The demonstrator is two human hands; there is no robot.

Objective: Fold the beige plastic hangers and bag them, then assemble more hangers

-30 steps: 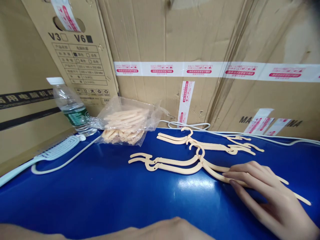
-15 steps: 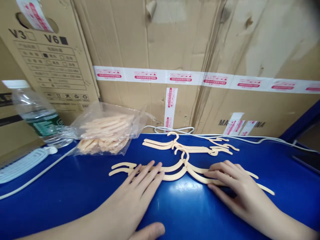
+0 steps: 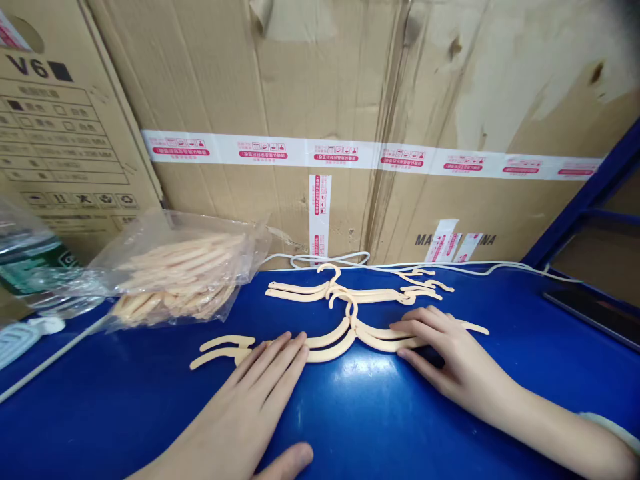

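The left hand [image 3: 260,390], flat and uncurled, had joined the right hand [image 3: 450,353] on the nearest hanger pieces [image 3: 331,353] atop the desk [image 3: 365,427], covering both sides; whether the curled right one gripped was unclear.

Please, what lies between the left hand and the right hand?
In the head view, the curved middle parts of the cream hangers lie between the left hand and the right hand, with the blue table beneath.
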